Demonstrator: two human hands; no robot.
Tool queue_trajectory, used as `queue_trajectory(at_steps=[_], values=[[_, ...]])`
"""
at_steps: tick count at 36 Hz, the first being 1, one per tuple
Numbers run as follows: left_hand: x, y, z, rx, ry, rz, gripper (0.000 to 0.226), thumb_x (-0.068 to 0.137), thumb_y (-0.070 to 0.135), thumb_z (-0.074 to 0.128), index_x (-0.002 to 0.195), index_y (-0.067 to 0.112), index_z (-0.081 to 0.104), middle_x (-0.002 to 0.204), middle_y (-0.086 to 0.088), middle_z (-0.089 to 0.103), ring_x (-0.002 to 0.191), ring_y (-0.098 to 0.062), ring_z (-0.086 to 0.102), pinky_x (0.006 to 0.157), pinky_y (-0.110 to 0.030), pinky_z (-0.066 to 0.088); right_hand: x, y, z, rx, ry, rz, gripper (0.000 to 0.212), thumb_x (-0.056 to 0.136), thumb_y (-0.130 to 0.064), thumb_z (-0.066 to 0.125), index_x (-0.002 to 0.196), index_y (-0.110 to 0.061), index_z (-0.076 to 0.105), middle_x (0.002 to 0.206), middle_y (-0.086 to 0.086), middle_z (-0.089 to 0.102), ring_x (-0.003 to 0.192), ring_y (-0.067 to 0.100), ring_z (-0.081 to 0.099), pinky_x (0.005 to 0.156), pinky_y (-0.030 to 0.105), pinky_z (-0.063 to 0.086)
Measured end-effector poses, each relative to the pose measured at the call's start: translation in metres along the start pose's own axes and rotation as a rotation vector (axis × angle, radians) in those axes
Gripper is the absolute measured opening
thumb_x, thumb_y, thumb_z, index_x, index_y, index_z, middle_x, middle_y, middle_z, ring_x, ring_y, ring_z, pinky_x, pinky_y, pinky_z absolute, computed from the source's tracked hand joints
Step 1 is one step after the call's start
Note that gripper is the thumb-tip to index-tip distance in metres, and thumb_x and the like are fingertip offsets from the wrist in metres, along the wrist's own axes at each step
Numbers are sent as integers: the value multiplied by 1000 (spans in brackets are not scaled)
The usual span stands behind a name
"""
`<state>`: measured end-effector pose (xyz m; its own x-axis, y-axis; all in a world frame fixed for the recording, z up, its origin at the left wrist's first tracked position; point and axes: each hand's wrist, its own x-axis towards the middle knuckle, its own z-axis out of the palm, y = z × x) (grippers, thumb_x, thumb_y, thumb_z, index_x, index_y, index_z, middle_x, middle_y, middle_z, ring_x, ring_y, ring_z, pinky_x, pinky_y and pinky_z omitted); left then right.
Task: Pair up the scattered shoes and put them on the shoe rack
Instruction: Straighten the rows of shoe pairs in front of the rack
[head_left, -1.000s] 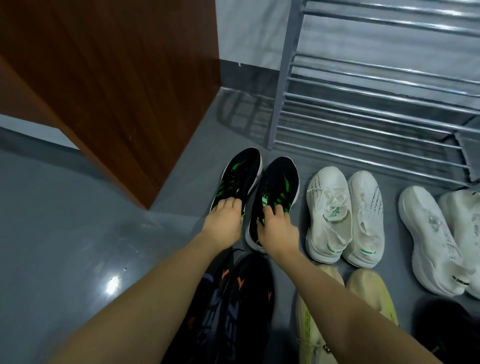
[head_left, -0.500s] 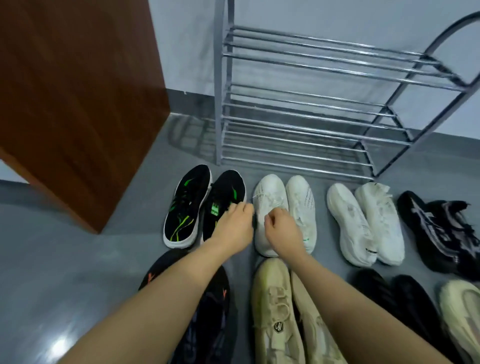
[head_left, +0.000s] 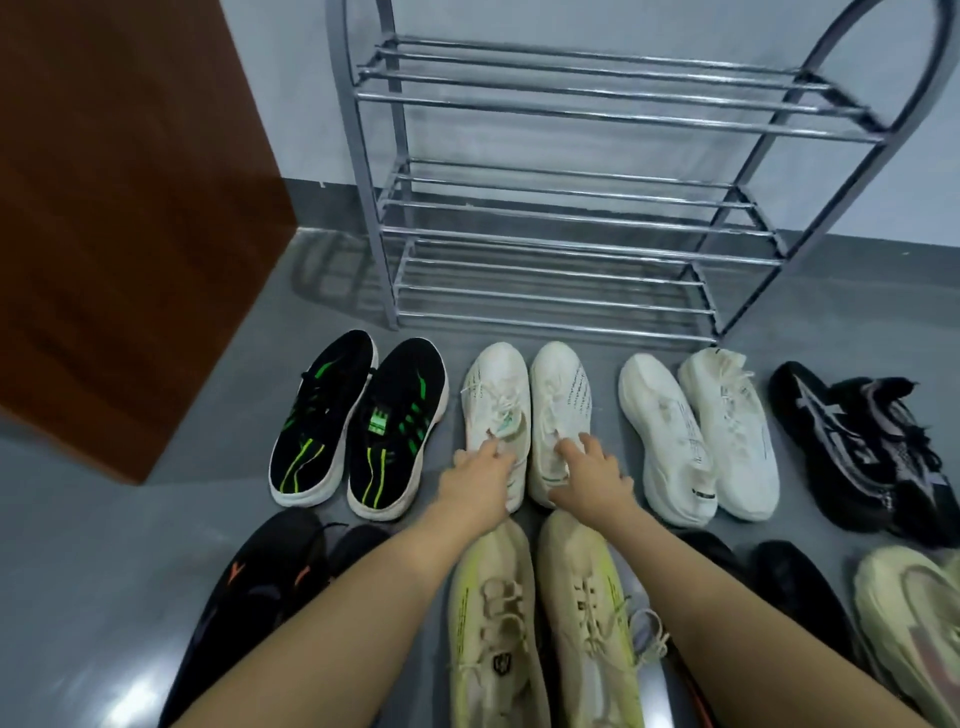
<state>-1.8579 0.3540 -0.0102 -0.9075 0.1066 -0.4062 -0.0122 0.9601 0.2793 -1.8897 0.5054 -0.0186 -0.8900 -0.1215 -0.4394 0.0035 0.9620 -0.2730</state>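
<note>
Our left hand (head_left: 475, 486) and right hand (head_left: 592, 480) each curl fingers into the collar of one white knit shoe, left shoe (head_left: 496, 410) and right shoe (head_left: 558, 405), side by side on the grey floor (head_left: 104, 545) before the shoe rack (head_left: 545, 208), beside black-green sneakers (head_left: 358, 421).

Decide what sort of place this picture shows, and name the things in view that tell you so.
Probably a home entryway or hallway. A bare metal shoe rack stands against a plain wall, paired sneakers are lined up in rows on the grey floor in front of it, and a brown wooden panel, perhaps a door or cabinet, stands at the left.
</note>
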Motion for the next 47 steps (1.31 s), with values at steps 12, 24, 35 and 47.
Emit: queue_trajectory(at_steps=[12, 24, 35, 47], values=[[17, 4, 10, -34, 121, 40, 44, 85, -3, 45, 125, 14, 46, 127, -6, 44, 105, -33, 55, 77, -37, 45, 4, 14, 13, 10, 53, -150, 33, 88, -17, 52, 120, -10, 44, 122, 10, 48, 109, 36, 45, 73, 32, 38], [8, 20, 5, 109, 135, 43, 42, 85, 12, 56, 123, 16, 38, 130, -3, 42, 118, -32, 42, 83, -36, 40, -19, 11, 10, 7, 53, -115, 36, 90, -21, 51, 123, -18, 37, 120, 5, 50, 110, 31, 46, 71, 34, 40], [24, 71, -22, 56, 212, 118, 46, 87, 14, 53, 130, 11, 37, 134, -8, 42, 123, -29, 37, 102, -36, 33, -13, 47, -34, 20, 114, -104, 41, 90, -27, 50, 126, -8, 42, 130, 10, 45, 116, 31, 46, 93, 40, 40], [60, 160, -11, -34, 130, 187, 42, 87, 20, 54, 127, 10, 44, 132, -9, 44, 124, -30, 37, 103, -37, 32, 12, 150, -76, 20, 248, 92, 36, 88, -6, 42, 125, -4, 45, 128, 14, 45, 114, 34, 43, 93, 40, 40]])
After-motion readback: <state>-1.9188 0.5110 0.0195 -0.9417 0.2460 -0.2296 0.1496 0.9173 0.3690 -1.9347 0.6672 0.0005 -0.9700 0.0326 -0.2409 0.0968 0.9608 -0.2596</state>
